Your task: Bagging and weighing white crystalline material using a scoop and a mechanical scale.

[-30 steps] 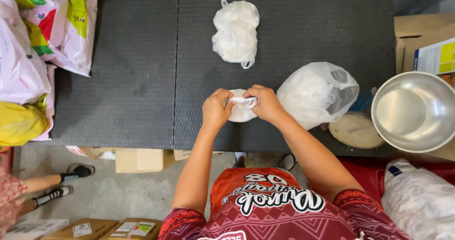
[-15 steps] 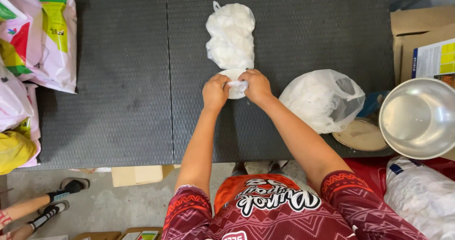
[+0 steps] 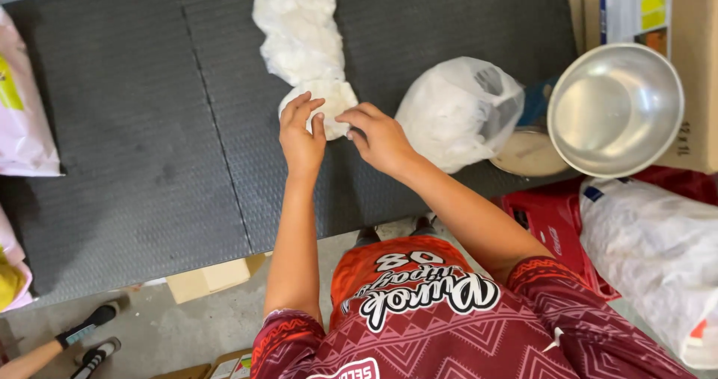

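I judged the step as setting down a small white tied bag [image 3: 329, 104] at the near end of a row of white bags [image 3: 299, 31] running toward the bench's [image 3: 134, 162] far edge. My left hand [image 3: 301, 133] lay loosely open with its fingers against that bag; my right hand [image 3: 380, 136], loosely curled, held nothing I could see. The bigger open plastic bag [image 3: 458, 109] sat near the right edge, beside a steel bowl [image 3: 615, 108]. The bench's left half offered open room.

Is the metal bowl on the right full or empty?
Empty: the metal bowl sits upright and its bare shiny inside shows, with nothing in it.
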